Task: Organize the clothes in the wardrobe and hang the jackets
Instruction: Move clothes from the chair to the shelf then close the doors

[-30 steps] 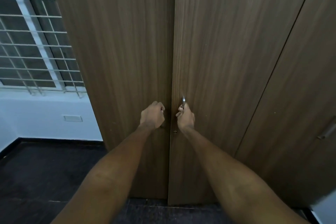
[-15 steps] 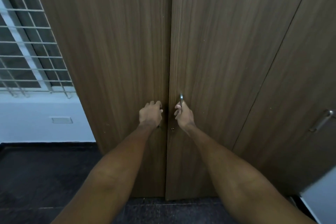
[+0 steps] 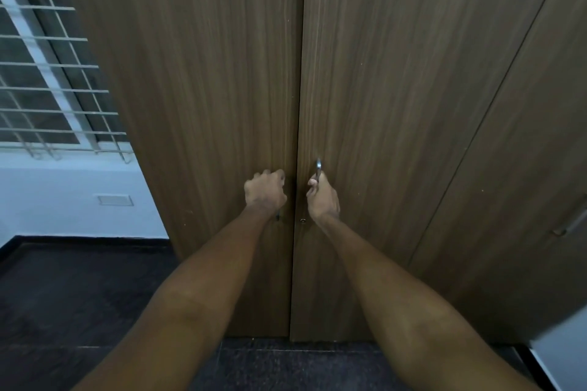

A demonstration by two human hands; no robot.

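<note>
- The wardrobe point(image 3: 397, 105) fills most of the view, a tall run of brown wood-grain panels seen from close up and from above.
- Its left door point(image 3: 206, 89) and right door point(image 3: 381, 89) are both closed and meet at a dark vertical seam down the middle of the picture.
- A third door point(image 3: 524, 184) stands further right, set off by a thin slanting gap, with a metal bar handle point(image 3: 571, 222) near the picture's edge.
- The floor point(image 3: 63, 295) is dark and speckled, running under the doors and out to the left.
- A barred window point(image 3: 47, 73) sits at upper left above a pale wall point(image 3: 63, 200), which carries a small rectangular plate point(image 3: 114, 200).
- Two bare forearms reach forward from the bottom of the frame, one to each side of the seam.
- The left hand point(image 3: 265, 192) is curled against the left door just beside the seam; its fingers fold inward as if round a handle, but the handle itself is hidden by the hand.
- The right hand point(image 3: 322, 200) is clamped on the right door's handle point(image 3: 318, 167), whose metal top end shows above the fingers.
- A small round keyhole point(image 3: 303, 221) sits on the right door just below that hand.
- No clothes or jackets can be seen with the doors closed.
</note>
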